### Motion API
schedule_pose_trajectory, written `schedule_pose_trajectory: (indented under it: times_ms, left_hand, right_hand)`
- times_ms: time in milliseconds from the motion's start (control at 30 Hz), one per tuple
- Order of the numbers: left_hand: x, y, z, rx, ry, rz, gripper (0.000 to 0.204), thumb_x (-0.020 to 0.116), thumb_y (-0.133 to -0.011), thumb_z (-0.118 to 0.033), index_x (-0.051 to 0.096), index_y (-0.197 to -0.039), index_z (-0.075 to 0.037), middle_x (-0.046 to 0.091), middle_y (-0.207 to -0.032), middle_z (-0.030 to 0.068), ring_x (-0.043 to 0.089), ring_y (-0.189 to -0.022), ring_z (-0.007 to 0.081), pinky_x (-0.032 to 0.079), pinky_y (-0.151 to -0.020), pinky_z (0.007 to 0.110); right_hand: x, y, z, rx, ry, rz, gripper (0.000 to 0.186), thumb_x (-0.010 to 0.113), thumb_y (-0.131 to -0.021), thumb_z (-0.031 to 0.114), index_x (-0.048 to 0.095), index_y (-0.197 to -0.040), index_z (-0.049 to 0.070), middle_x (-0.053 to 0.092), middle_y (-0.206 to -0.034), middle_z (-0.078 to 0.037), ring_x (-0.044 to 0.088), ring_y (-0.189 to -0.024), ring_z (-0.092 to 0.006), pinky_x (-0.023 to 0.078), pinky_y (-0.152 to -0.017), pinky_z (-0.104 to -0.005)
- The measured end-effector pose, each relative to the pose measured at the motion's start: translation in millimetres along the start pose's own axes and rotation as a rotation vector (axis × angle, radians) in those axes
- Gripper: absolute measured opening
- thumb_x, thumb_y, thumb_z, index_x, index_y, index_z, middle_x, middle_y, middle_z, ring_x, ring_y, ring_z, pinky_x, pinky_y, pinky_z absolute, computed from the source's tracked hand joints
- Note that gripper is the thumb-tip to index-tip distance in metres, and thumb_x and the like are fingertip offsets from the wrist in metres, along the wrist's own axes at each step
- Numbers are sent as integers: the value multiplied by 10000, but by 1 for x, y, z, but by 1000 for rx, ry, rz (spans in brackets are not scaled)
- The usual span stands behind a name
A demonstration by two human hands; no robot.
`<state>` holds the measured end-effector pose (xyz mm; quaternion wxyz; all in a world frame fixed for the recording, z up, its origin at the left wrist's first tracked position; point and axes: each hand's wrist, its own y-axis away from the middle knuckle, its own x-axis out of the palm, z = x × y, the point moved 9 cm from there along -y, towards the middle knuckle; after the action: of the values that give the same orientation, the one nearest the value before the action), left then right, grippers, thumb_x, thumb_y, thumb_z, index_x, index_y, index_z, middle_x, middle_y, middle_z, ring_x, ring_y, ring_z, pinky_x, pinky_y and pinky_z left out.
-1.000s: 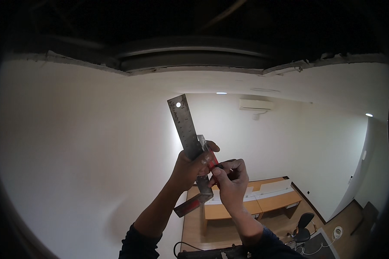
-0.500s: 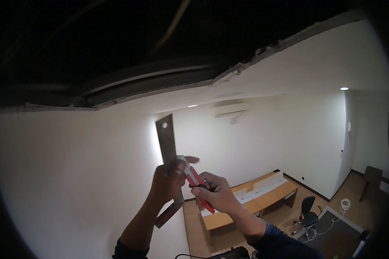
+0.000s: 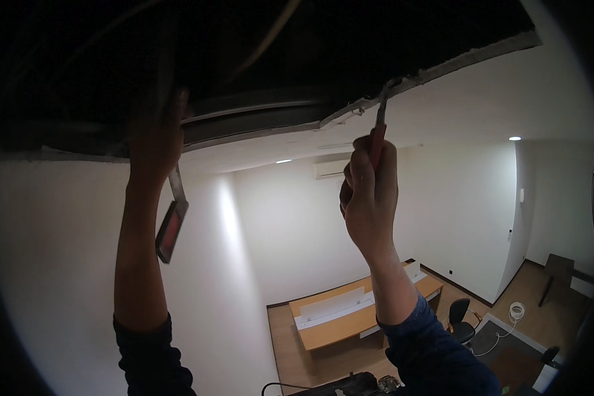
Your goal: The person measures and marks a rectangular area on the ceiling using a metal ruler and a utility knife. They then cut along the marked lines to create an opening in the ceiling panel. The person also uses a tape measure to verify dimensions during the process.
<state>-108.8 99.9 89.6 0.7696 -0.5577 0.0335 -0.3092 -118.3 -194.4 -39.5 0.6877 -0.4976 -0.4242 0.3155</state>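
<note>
My left hand (image 3: pixel 155 145) is raised at the left edge of a dark ceiling opening, closed around the metal blade of a try square (image 3: pixel 172 232). The square's stock, with a red inset, hangs below the hand; its upper end is lost in the dark. To the right, my right hand (image 3: pixel 373 195) grips a red utility knife (image 3: pixel 377 142), thumb and fingers wrapped round the handle. The knife's blade points up at the ragged cut edge (image 3: pixel 435 70) of the ceiling board and seems to touch it.
A metal ceiling channel (image 3: pixel 257 113) runs along the opening. Below stand a wooden desk (image 3: pixel 340 330) with white dividers, a black office chair (image 3: pixel 462 320) and a coil of white cable (image 3: pixel 517 310) on the floor. An air conditioner (image 3: pixel 330 169) hangs on the far wall.
Both hands have moved apart and up. The left carried the try square up left into the opening; the right raised the utility knife to the ceiling edge.
</note>
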Motion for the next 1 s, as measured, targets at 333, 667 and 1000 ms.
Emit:
schedule_pose_trajectory:
  times_ms: [333,667,1000]
  left_hand:
    - [42,-2,62,-483,123,372,547,415,-1039,-513,640,-748,-108,523,-568,31,508,-495,160,389,-517,372]
    - [52,1,71,-489,134,296,603,408,-1027,-562,587,-676,-105,469,-545,27,458,-477,146,348,-502,353]
    - [46,5,66,9,41,56,579,400,-1037,-546,580,-694,-114,409,-489,4,400,-425,120,305,-456,335]
  right_hand:
    - [16,0,-6,-4,175,-83,105,407,-1023,48,465,-1094,-3,498,-927,-114,496,-705,-155,436,-596,-310]
    - [54,28,-68,325,-279,-35,97,440,-1037,157,474,-1047,66,420,-704,17,361,-525,-42,315,-419,-222]
    - [37,-7,-38,-79,-94,-156,146,406,-1049,215,488,-1046,94,348,-578,71,234,-391,5,235,-320,-187]
